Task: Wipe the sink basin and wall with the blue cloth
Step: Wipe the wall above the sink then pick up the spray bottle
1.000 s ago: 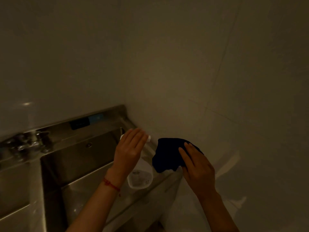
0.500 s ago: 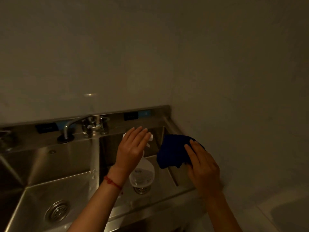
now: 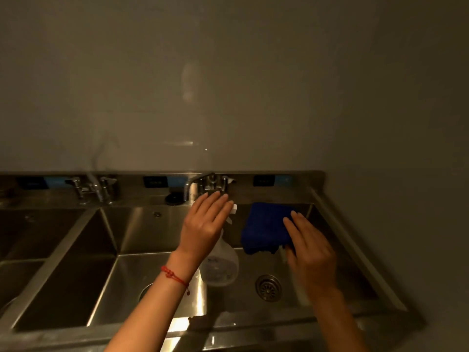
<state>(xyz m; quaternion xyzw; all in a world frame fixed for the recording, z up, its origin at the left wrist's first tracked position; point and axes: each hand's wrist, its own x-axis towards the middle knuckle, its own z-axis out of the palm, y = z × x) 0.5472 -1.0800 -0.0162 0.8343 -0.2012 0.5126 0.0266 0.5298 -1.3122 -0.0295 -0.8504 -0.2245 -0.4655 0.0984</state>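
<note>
Looks like a commercial kitchen or scullery, dimly lit. Shown by a long stainless steel sink unit (image 3: 355, 252) with three deep basins side by side, spanning 9 to 3 o'clock. Backed by a raised steel splashback (image 3: 304, 179) carrying small dark and blue labels (image 3: 264, 180), one above each basin. Fitted with two chrome mixer taps (image 3: 94, 186) at 10 and 12 o'clock. Closed in by plain pale wall panels (image 3: 228, 85) behind and at 3 o'clock.

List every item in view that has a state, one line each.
blue cloth: bunched, held by the right hand above the rightmost basin
spray bottle: upright, held by the left hand
faucet: no water seen running
drain: strainer in place, basin dry-looking
</note>
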